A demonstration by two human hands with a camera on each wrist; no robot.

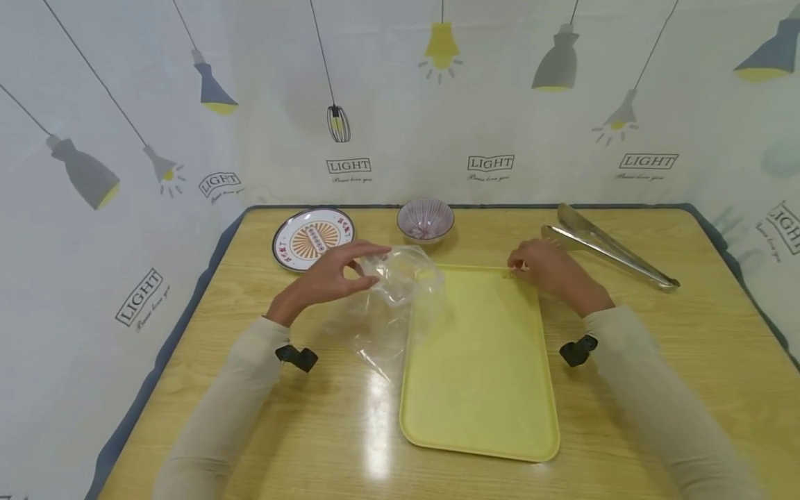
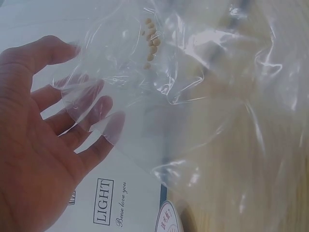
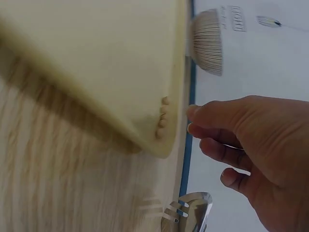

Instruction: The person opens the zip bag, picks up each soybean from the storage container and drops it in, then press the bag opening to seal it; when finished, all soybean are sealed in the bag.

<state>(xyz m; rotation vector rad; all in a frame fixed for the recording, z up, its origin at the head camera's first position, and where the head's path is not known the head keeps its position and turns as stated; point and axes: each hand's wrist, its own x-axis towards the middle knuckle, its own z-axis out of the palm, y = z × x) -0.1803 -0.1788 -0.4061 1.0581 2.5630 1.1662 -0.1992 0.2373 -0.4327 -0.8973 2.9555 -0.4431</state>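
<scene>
My left hand [image 1: 337,272] is at the mouth of a clear plastic bag [image 1: 400,298], thumb apart from the spread fingers. In the left wrist view, film of the bag [image 2: 222,63] covers several fingertips, and pale yellow soybeans [image 2: 151,41] show inside it. The bag overlaps the left side of a yellow tray [image 1: 481,361]. At the tray's far right corner is my right hand [image 1: 556,272], thumb close to the bent index finger. Several soybeans [image 3: 162,118] lie in that corner, right by the fingertips; no bean shows between them.
Beyond the left hand lies a round patterned plate [image 1: 312,236]. A striped bowl [image 1: 426,217] stands behind the tray near the table's back edge. Metal tongs [image 1: 612,253] lie right of the tray, close to the right hand. A printed curtain [image 1: 400,139] surrounds the wooden table [image 1: 300,430].
</scene>
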